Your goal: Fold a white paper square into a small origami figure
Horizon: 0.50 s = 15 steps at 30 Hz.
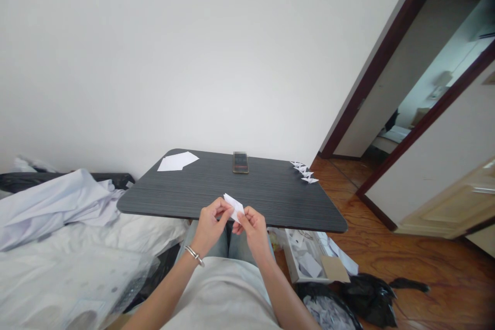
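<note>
A small folded piece of white paper (234,208) is pinched between my left hand (211,224) and my right hand (253,228), just above the near edge of a dark wood-grain table (185,188). Fingertips of both hands grip its lower part. Both hands are close together, and a silver bangle (194,255) circles my left wrist. Near the table's far edge lie loose white paper sheets (178,161) and a phone (240,162). A row of several small folded paper pieces (303,171) sits at the table's right corner.
To the left lies a bed with rumpled white bedding (77,247). Below the table's right side, a white box (301,260) holds paper scraps, next to a black plastic bag (371,299) on the wooden floor. A white wall rises behind the table.
</note>
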{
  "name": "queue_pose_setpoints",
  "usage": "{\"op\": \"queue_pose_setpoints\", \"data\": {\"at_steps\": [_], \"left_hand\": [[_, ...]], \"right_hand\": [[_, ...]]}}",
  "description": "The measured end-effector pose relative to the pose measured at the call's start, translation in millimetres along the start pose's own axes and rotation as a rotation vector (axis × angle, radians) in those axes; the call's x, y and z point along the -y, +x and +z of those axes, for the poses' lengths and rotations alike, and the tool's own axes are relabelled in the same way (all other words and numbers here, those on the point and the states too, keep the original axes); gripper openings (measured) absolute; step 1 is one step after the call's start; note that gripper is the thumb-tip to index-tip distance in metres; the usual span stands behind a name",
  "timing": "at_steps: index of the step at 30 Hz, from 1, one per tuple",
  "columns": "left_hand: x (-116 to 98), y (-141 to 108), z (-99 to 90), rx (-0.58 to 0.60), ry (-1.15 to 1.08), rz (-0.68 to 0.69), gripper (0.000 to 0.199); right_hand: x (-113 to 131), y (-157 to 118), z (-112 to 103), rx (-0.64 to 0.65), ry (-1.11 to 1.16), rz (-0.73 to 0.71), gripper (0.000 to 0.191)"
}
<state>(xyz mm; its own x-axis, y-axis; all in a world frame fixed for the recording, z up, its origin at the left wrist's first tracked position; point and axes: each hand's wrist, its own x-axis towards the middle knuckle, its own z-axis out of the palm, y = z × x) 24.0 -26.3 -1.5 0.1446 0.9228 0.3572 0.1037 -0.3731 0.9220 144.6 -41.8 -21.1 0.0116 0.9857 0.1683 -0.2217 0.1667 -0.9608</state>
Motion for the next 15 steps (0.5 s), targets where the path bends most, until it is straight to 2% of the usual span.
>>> {"op": "queue_pose_setpoints", "data": {"at_steps": [10,15], "left_hand": [[4.0,3.2,-4.0,0.013,0.042,-0.037,0.012],[1.8,4.2,-3.0,0.026,-0.062,-0.083,0.012]], "right_hand": [[3.3,-0.6,-1.4,-0.032,-0.164,0.024,0.024],[3.4,1.3,-2.8,0.009,-0.106,0.047,0.030]]}}
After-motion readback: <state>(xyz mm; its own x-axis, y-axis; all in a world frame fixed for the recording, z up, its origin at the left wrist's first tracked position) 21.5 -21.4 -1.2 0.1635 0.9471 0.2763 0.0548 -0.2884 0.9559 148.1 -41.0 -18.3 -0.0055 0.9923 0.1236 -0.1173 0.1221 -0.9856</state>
